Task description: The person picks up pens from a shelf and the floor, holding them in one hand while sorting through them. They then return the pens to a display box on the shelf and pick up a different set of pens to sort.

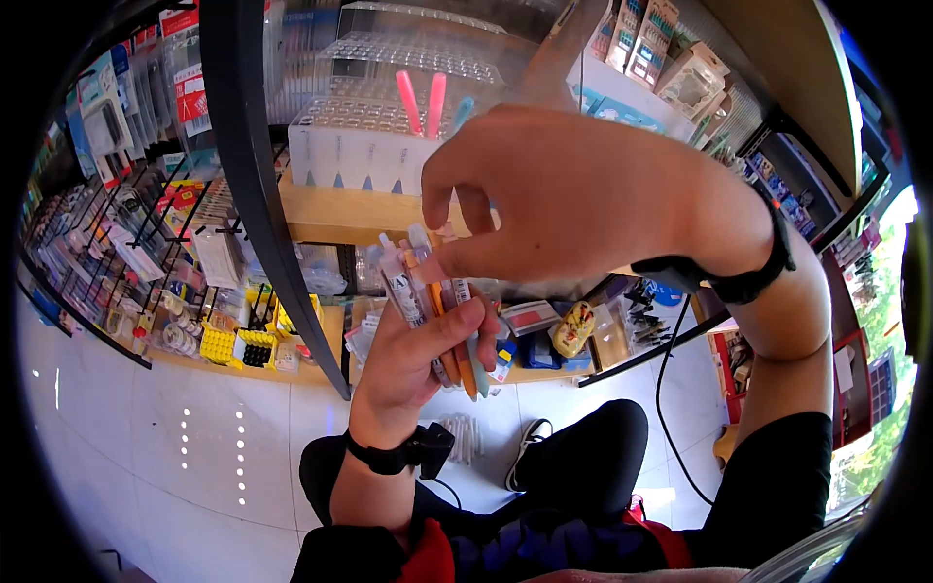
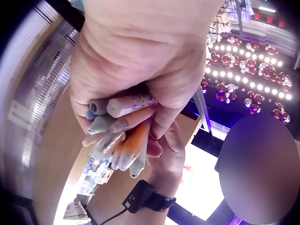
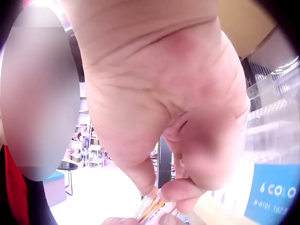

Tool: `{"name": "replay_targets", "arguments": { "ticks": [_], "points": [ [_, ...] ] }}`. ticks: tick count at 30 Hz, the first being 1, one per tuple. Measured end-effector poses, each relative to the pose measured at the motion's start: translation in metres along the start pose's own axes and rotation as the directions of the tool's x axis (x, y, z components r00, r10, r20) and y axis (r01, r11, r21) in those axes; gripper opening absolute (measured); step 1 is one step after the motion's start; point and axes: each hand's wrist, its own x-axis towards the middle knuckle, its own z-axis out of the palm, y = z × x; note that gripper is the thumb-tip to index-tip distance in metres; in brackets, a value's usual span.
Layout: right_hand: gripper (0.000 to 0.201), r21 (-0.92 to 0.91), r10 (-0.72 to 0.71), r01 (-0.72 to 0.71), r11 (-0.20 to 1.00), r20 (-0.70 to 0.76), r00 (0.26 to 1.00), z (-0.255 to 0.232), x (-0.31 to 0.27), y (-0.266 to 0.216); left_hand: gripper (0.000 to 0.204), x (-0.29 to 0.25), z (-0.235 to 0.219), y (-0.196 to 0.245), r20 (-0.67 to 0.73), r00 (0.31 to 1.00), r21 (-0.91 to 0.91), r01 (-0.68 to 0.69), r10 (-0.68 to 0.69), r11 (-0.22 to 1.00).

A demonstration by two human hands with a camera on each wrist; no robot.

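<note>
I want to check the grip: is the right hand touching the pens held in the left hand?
Touching. The head view shows the right hand pinching the top of one pen in the bundle of pens that the left hand grips.

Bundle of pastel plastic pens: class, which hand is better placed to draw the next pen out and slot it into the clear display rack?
Probably the right hand: its grip already pinches a pen tip atop the bundle of pastel plastic pens. The left hand is wrapped round the bundle, below the clear display rack.

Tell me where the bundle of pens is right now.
In the head view the bundle of pens sits centre frame, gripped in the left hand, while the right hand pinches one pen's top.
</note>
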Motion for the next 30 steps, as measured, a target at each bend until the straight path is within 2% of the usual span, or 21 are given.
{"name": "replay_targets", "arguments": {
  "ticks": [2, 4, 5, 7, 8, 10, 11, 13, 17, 19, 21, 22, 24, 25, 26, 27, 28, 30],
  "points": [
    [0.027, 0.022, 0.027, -0.028, 0.999, 0.015, 1.000, 0.002, 0.001, 0.000, 0.040, -0.001, -0.001, -0.002, -0.018, 1.000, 0.016, -0.002, 0.002, 1.000],
    [0.025, 0.191, 0.051, -0.064, 0.979, 0.069, 0.996, -0.001, 0.005, 0.005, 0.041, -0.003, 0.002, -0.002, -0.036, 0.999, 0.032, -0.002, 0.003, 0.999],
    [0.025, 0.189, 0.053, -0.065, 0.980, 0.069, 0.996, -0.004, 0.005, 0.003, 0.042, -0.004, 0.005, -0.001, -0.046, 0.999, 0.007, -0.019, 0.020, 1.000],
    [0.021, 0.418, 0.209, -0.301, 0.857, 0.250, 0.945, -0.012, 0.005, -0.001, 0.044, -0.006, 0.006, 0.000, -0.051, 0.998, -0.018, -0.040, 0.039, 0.999],
    [0.021, 0.413, 0.212, -0.300, 0.860, 0.246, 0.946, -0.013, 0.005, 0.002, 0.043, -0.007, 0.005, -0.001, -0.079, 0.997, -0.039, -0.022, 0.019, 0.999],
    [0.016, 0.378, 0.076, -0.135, 0.916, 0.167, 0.983, -0.017, 0.002, 0.010, 0.043, -0.008, 0.004, 0.000, -0.091, 0.996, -0.059, -0.014, 0.009, 0.998],
    [0.016, 0.369, 0.079, -0.135, 0.920, 0.163, 0.983, -0.022, 0.000, 0.009, 0.043, -0.009, 0.004, 0.000, -0.103, 0.995, -0.060, -0.015, 0.009, 0.998],
    [0.026, 0.554, 0.227, -0.302, 0.776, 0.202, 0.953, -0.031, -0.003, 0.005, 0.041, -0.008, 0.006, -0.001, -0.140, 0.990, -0.017, -0.031, 0.028, 0.999],
    [0.031, 0.531, 0.149, -0.205, 0.822, 0.146, 0.978, -0.047, -0.006, 0.027, 0.043, -0.007, 0.004, -0.003, -0.090, 0.995, -0.069, -0.057, 0.051, 0.996],
    [0.035, 0.479, 0.229, -0.224, 0.849, 0.049, 0.972, -0.074, -0.007, 0.037, 0.038, -0.006, 0.003, -0.004, -0.145, 0.988, -0.028, -0.057, 0.053, 0.998],
    [0.022, 0.515, 0.253, -0.170, 0.840, -0.096, 0.963, -0.116, -0.011, 0.038, 0.037, -0.005, 0.003, -0.005, -0.164, 0.985, -0.036, -0.061, 0.054, 0.997],
    [0.020, 0.467, 0.268, -0.127, 0.875, -0.250, 0.930, -0.127, -0.010, 0.051, 0.036, -0.005, 0.003, -0.005, -0.186, 0.981, -0.045, -0.064, 0.055, 0.997],
    [0.022, 0.350, 0.306, -0.161, 0.923, -0.413, 0.858, -0.146, -0.007, 0.074, 0.035, -0.005, 0.003, -0.005, -0.180, 0.982, -0.066, -0.060, 0.047, 0.996],
    [0.022, 0.348, 0.304, -0.160, 0.924, -0.413, 0.858, -0.151, -0.006, 0.084, 0.035, -0.005, 0.003, -0.004, -0.175, 0.984, -0.084, -0.054, 0.038, 0.995],
    [0.022, 0.118, 0.249, -0.219, 0.969, -0.475, 0.844, -0.154, -0.006, 0.093, 0.035, -0.006, 0.003, -0.004, -0.173, 0.984, -0.084, -0.055, 0.040, 0.995],
    [0.022, -0.117, 0.179, -0.278, 0.954, -0.522, 0.834, -0.156, -0.005, 0.101, 0.035, -0.007, 0.004, -0.003, -0.165, 0.986, -0.079, -0.050, 0.036, 0.996],
    [0.022, -0.120, 0.177, -0.278, 0.953, -0.523, 0.834, -0.158, -0.001, 0.108, 0.035, -0.007, 0.004, -0.003, -0.156, 0.987, -0.075, -0.045, 0.033, 0.996],
    [0.024, -0.298, 0.199, -0.334, 0.894, -0.405, 0.892, -0.156, 0.007, 0.120, 0.035, -0.007, 0.003, -0.004, -0.136, 0.990, -0.070, -0.047, 0.037, 0.996]
  ]
}}
